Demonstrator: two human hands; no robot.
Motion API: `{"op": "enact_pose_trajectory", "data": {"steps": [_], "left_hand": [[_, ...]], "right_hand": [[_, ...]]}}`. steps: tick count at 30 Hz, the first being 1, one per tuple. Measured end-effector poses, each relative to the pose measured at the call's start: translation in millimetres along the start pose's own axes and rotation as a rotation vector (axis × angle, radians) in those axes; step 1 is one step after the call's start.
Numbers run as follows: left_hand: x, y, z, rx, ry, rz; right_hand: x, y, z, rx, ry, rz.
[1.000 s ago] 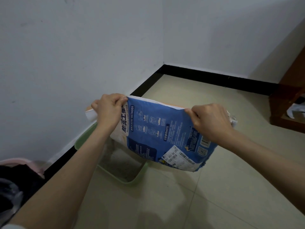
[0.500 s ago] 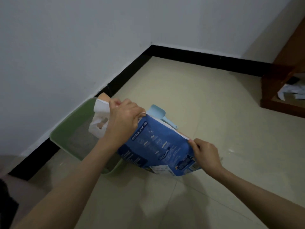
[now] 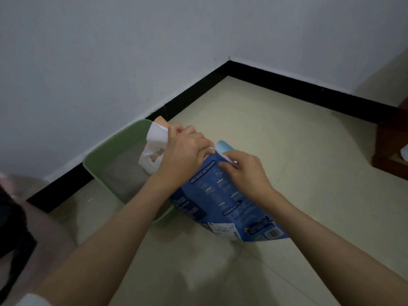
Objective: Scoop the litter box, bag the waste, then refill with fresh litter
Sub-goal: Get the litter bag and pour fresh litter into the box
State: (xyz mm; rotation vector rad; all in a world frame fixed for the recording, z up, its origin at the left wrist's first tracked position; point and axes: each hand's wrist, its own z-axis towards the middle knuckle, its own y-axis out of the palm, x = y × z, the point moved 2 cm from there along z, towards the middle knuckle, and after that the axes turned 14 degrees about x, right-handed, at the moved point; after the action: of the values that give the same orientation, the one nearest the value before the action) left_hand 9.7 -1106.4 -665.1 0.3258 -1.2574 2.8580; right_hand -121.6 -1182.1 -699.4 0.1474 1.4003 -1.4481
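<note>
A blue litter bag (image 3: 223,202) with white print stands on the floor against the right side of the green litter box (image 3: 114,146). My left hand (image 3: 183,153) grips the bag's top edge, whose white handle end hangs over the box. My right hand (image 3: 242,171) pinches the same top edge just to the right. Grey litter (image 3: 125,175) covers the bottom of the box. A light blue scoop (image 3: 225,146) shows partly behind the bag and my hands.
The box sits along a white wall with a black baseboard (image 3: 194,93). Beige floor tiles (image 3: 287,133) spread to the right. Dark wooden furniture (image 3: 393,146) stands at the right edge. A dark bag and something pink (image 3: 8,208) lie at the left edge.
The bag came down from the air to the floor beside the box. My right hand slid from the bag's lower corner up to the top edge next to my left hand.
</note>
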Motion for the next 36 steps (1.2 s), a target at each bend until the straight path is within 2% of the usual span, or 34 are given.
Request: {"op": "enact_pose_trajectory", "data": {"steps": [5,8,10,14,17,21,24,27,30,34,36], "left_hand": [[-20.9,-21.7,6.9,-0.047,0.014,0.048],[-56.0,-39.5,12.2,-0.02,-0.088,0.066],[-71.4,-44.8,12.6,0.013,-0.181,-0.039],[-58.7,-43.5,14.2,0.068,-0.318,-0.221],[-40.2,-39.7,21.3,0.085,-0.284,-0.293],[-19.4,-34.6,34.9,0.057,-0.193,-0.267],[-11.9,-36.0,37.4,0.033,-0.225,-0.327],[-15.0,-40.4,35.3,0.029,-0.333,-0.457],[-43.8,-38.6,15.7,0.075,-0.465,-0.399],[-94.3,-21.1,-41.0,0.235,-0.866,-0.298],[-110.1,-10.4,-60.5,0.251,-1.096,-0.309]], "right_hand": [[2.8,1.1,-0.5,0.0,0.021,0.025],[6.3,-3.3,-4.0,-0.01,0.034,0.044],[9.5,-3.0,-4.9,-0.032,0.075,0.065],[6.7,-4.5,-3.6,-0.068,0.126,0.065],[-18.1,-12.0,3.7,-0.045,0.057,0.102],[-46.2,-20.5,17.6,0.109,-0.014,0.092],[-40.1,-23.9,16.4,0.134,0.0,0.094],[-27.9,-28.6,8.7,0.13,0.029,0.125],[-15.7,-36.0,2.1,0.146,0.06,0.172],[-6.0,-38.6,-2.1,0.189,0.103,0.187],[-3.6,-37.3,-3.6,0.202,0.112,0.191]]}}
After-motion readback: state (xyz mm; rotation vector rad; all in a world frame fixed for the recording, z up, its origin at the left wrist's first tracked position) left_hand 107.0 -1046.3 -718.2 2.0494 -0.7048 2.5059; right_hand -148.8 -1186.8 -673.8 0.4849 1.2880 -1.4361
